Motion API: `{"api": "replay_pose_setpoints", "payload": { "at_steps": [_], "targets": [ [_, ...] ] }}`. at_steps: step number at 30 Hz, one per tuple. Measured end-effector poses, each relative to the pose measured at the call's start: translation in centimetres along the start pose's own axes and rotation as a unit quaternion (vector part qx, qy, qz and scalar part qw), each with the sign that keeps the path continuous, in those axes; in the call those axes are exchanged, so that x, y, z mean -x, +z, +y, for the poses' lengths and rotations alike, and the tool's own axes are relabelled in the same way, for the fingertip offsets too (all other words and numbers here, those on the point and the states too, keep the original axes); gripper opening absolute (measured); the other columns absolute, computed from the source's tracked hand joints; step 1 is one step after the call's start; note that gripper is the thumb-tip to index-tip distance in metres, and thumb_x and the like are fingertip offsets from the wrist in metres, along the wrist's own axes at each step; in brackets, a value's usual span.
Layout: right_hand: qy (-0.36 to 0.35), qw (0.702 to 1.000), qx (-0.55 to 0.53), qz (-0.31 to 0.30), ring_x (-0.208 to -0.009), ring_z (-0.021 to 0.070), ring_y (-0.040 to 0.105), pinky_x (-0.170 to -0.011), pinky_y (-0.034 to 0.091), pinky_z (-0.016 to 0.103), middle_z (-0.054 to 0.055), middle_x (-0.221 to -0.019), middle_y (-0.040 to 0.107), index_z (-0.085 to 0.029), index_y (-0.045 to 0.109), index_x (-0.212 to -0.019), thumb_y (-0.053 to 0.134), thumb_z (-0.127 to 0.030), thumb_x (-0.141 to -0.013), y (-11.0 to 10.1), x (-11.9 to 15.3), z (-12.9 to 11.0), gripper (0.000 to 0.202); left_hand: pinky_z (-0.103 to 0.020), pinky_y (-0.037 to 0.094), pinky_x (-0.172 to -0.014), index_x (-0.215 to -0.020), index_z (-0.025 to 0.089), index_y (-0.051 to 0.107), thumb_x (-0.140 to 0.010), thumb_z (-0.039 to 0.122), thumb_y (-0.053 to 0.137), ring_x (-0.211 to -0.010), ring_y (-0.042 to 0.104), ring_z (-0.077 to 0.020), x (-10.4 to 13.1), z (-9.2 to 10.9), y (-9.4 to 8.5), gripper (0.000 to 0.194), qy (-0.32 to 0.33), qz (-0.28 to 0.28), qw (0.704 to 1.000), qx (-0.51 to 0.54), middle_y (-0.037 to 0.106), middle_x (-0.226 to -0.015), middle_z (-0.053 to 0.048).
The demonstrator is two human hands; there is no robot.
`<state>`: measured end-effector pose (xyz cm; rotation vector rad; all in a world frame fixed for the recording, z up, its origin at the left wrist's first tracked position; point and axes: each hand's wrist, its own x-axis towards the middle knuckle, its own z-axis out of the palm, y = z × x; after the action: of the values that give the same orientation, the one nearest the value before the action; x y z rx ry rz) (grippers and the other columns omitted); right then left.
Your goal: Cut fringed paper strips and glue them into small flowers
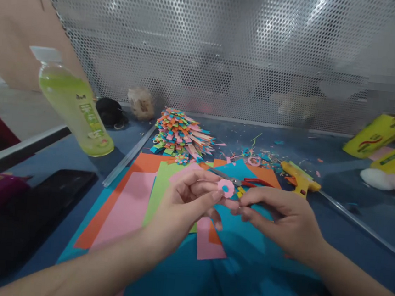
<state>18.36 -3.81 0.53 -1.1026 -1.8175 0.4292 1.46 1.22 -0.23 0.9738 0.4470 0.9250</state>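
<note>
My left hand (186,202) and my right hand (277,217) meet above the coloured paper sheets (134,197). Between their fingertips they pinch a small pink paper ring with a blue centre (226,188). Just behind the hands lie red-handled scissors (246,181) on the blue sheet. Further back stands a pile of folded multicoloured paper strips (179,135).
A yellow glue gun (300,179) lies to the right of the scissors. A green drink bottle (75,105) stands at the left. Paper scraps litter the blue table near a perforated metal screen (227,49). Yellow packets (381,134) sit far right, a dark tray (41,199) at the left.
</note>
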Motion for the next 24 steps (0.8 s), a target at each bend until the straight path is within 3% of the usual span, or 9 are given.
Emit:
{"api": "replay_pose_setpoints", "payload": {
  "at_steps": [9, 15, 21, 24],
  "targets": [
    [-0.034, 0.997, 0.062, -0.021, -0.063, 0.0040, 0.063, -0.061, 0.049, 0.011, -0.007, -0.070, 0.067, -0.021, 0.062, -0.080, 0.055, -0.011, -0.081, -0.41, 0.46, -0.41, 0.012, -0.018, 0.054, -0.043, -0.091, 0.017, 0.050, -0.079, 0.007, 0.060, -0.058, 0.068, -0.0153, -0.13, -0.02, -0.16, 0.019, 0.011, -0.051, 0.999, 0.014, 0.069, -0.069, 0.002],
    [-0.031, 0.994, 0.103, -0.007, -0.060, -0.0005, 0.061, -0.061, 0.046, 0.003, -0.010, -0.068, 0.067, -0.021, 0.061, -0.076, 0.054, -0.010, -0.078, -0.47, 0.35, -0.86, 0.013, -0.019, 0.056, -0.045, -0.091, 0.018, 0.049, -0.079, 0.009, 0.061, -0.048, 0.065, -0.0117, 0.22, 0.08, -0.08, 0.019, 0.006, -0.052, 0.999, 0.012, 0.069, -0.072, 0.004],
    [-0.035, 0.989, 0.144, -0.016, -0.062, 0.0018, 0.064, -0.061, 0.048, 0.005, -0.009, -0.072, 0.069, -0.023, 0.063, -0.080, 0.055, -0.012, -0.078, -0.69, 0.12, -0.70, 0.014, -0.018, 0.057, -0.047, -0.088, 0.018, 0.051, -0.077, 0.005, 0.061, -0.047, 0.065, -0.0106, 0.43, 0.36, 0.12, 0.020, 0.060, -0.045, 0.996, -0.055, 0.071, -0.072, 0.005],
    [-0.045, 0.981, 0.184, -0.032, -0.064, 0.0067, 0.066, -0.061, 0.052, 0.012, -0.007, -0.076, 0.071, -0.025, 0.064, -0.085, 0.053, -0.014, -0.081, -0.93, 0.32, -0.57, 0.016, -0.018, 0.057, -0.049, -0.090, 0.019, 0.051, -0.077, 0.004, 0.062, -0.049, 0.066, -0.0096, 0.52, 0.41, 0.08, 0.022, 0.083, -0.036, 0.991, -0.095, 0.070, -0.073, 0.005]
  ]
}}
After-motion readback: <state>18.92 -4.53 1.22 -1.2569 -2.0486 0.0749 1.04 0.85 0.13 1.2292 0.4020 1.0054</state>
